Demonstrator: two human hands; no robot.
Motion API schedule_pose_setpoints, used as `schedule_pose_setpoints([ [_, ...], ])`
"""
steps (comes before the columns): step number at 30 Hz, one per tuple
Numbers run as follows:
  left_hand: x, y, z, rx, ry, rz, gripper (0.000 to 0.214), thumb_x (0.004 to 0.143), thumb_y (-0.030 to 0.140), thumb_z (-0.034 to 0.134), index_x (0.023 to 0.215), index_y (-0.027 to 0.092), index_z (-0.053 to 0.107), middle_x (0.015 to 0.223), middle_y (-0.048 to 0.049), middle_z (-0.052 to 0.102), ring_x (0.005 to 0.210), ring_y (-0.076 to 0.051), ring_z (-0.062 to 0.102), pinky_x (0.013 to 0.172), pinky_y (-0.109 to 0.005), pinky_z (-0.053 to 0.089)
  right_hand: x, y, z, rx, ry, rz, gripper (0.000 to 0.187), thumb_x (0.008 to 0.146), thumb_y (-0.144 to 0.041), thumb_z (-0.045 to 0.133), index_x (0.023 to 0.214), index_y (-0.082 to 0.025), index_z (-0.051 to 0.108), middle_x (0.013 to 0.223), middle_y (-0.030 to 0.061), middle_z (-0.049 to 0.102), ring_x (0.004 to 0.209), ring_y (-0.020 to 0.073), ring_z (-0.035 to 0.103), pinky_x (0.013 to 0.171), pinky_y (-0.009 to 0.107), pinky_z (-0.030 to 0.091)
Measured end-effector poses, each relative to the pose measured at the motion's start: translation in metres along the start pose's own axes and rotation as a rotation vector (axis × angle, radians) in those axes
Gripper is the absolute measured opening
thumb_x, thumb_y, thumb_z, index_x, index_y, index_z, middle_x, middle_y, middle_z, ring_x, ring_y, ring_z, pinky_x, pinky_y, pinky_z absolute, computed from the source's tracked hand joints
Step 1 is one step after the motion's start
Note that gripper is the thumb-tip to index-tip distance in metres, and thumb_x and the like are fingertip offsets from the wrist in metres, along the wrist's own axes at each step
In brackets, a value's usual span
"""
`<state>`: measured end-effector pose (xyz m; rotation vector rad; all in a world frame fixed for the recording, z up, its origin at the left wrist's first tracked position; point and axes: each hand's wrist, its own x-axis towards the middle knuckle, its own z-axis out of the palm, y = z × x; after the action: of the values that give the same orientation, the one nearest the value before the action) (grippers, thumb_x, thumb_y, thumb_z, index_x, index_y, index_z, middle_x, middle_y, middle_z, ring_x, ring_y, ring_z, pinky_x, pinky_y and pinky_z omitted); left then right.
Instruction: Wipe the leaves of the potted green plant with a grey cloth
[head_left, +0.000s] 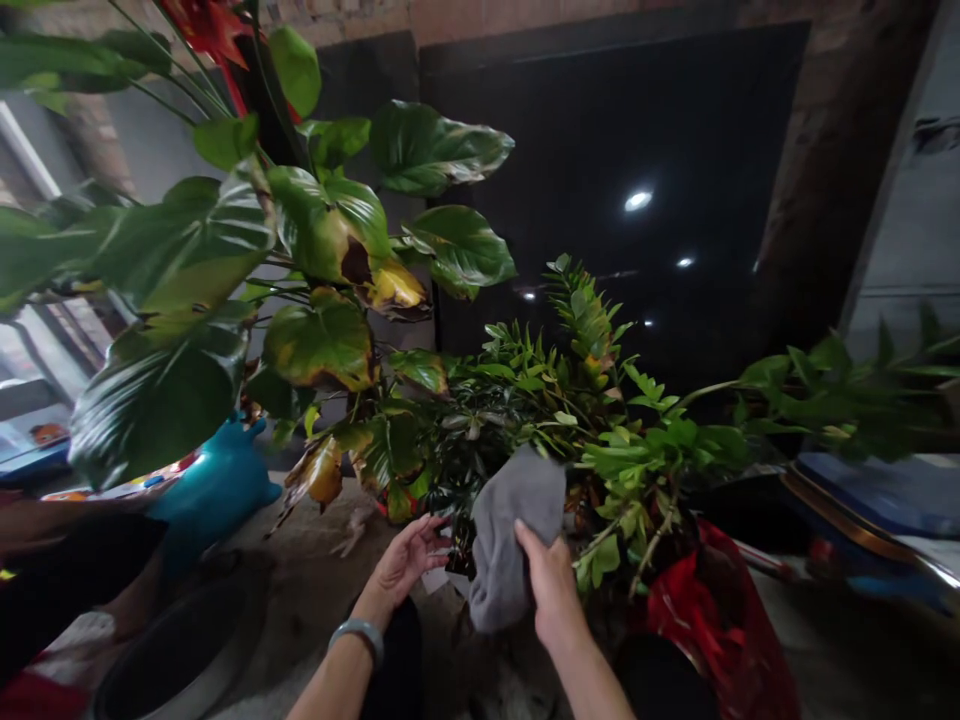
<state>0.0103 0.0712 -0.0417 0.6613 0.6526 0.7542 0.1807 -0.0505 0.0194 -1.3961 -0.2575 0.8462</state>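
In my right hand (pixel 553 585) is a grey cloth (pixel 514 535), gripped near its right edge with the thumb on top. The cloth hangs down in front of a low, dark-leaved plant (pixel 469 440). My left hand (pixel 411 557) is to the left of the cloth and apart from it, palm turned inward, fingers spread and slightly curled by the plant's lower leaves. A pale bangle circles the left wrist. To the right of the cloth grow bright green leafy stems (pixel 660 450).
A tall plant with big, partly yellowed leaves (pixel 322 335) fills the left. Beneath it stands a blue toy-like figure (pixel 217 490). At lower left are a dark basin (pixel 180 650) and part of another person. A red plastic bag (pixel 720 610) sits right; a dark glossy panel (pixel 615 200) stands behind.
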Motion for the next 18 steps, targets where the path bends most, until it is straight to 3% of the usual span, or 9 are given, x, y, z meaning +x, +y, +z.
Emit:
schedule_pose_setpoints([
  [3, 0.0, -0.001, -0.001, -0.005, 0.044, -0.014, 0.012, 0.077, 0.021, 0.062, 0.078, 0.014, 0.072, 0.076, -0.0054, 0.074, 0.066, -0.019, 0.065, 0.066, -0.031, 0.047, -0.03, 0.033, -0.006, -0.044, -0.193, 0.141, 0.035, 0.046, -0.038, 0.072, 0.075, -0.017, 0.068, 0.082, 0.0099, 0.074, 0.09, 0.0316, 0.066, 0.081, 0.039, 0.049],
  [5, 0.001, -0.001, -0.002, -0.011, 0.063, -0.025, 0.011, 0.076, 0.02, 0.063, 0.076, 0.014, 0.072, 0.074, -0.0048, 0.074, 0.066, -0.019, 0.066, 0.07, -0.031, 0.048, -0.048, 0.032, -0.008, -0.056, -0.249, 0.141, 0.037, 0.045, -0.038, 0.074, 0.076, -0.018, 0.069, 0.082, 0.0089, 0.074, 0.091, 0.0319, 0.065, 0.083, 0.039, 0.048],
  [8, 0.001, -0.003, -0.002, -0.003, 0.054, -0.011, 0.011, 0.077, 0.018, 0.062, 0.071, 0.014, 0.071, 0.071, -0.0048, 0.073, 0.066, -0.019, 0.065, 0.07, -0.03, 0.049, -0.05, -0.001, -0.005, -0.053, -0.138, -0.035, 0.044, 0.045, -0.043, 0.074, 0.082, -0.019, 0.068, 0.092, 0.0109, 0.074, 0.096, 0.0323, 0.064, 0.087, 0.039, 0.047],
  [10, 0.002, -0.004, -0.001, 0.016, 0.04, -0.002, 0.011, 0.077, 0.02, 0.062, 0.074, 0.015, 0.072, 0.073, -0.0052, 0.073, 0.066, -0.019, 0.065, 0.065, -0.029, 0.048, -0.034, -0.027, -0.001, -0.027, -0.046, -0.188, 0.048, 0.049, -0.047, 0.071, 0.087, -0.018, 0.067, 0.098, 0.0124, 0.072, 0.1, 0.032, 0.062, 0.088, 0.037, 0.046],
  [12, 0.002, -0.005, 0.0, 0.036, 0.023, -0.007, 0.012, 0.076, 0.023, 0.063, 0.079, 0.014, 0.072, 0.076, -0.0066, 0.073, 0.068, -0.02, 0.066, 0.062, -0.03, 0.047, -0.013, -0.038, 0.002, -0.006, 0.036, -0.222, 0.048, 0.051, -0.049, 0.069, 0.087, -0.017, 0.066, 0.1, 0.0133, 0.072, 0.103, 0.0319, 0.061, 0.087, 0.037, 0.046],
  [15, 0.004, -0.006, 0.001, 0.064, 0.009, -0.015, 0.015, 0.074, 0.024, 0.066, 0.083, 0.014, 0.072, 0.077, -0.0073, 0.073, 0.07, -0.021, 0.066, 0.062, -0.029, 0.047, 0.004, -0.014, 0.002, -0.013, 0.071, -0.1, 0.042, 0.05, -0.045, 0.069, 0.081, -0.018, 0.065, 0.097, 0.0137, 0.073, 0.101, 0.0318, 0.062, 0.087, 0.037, 0.046],
  [18, 0.008, -0.007, -0.002, 0.076, 0.027, -0.018, 0.012, 0.073, 0.025, 0.067, 0.08, 0.015, 0.071, 0.072, -0.0049, 0.072, 0.066, -0.019, 0.065, 0.061, -0.027, 0.046, -0.013, 0.041, -0.002, -0.053, -0.118, 0.041, 0.035, 0.046, -0.039, 0.071, 0.074, -0.018, 0.067, 0.085, 0.0116, 0.074, 0.092, 0.033, 0.064, 0.084, 0.04, 0.046],
])
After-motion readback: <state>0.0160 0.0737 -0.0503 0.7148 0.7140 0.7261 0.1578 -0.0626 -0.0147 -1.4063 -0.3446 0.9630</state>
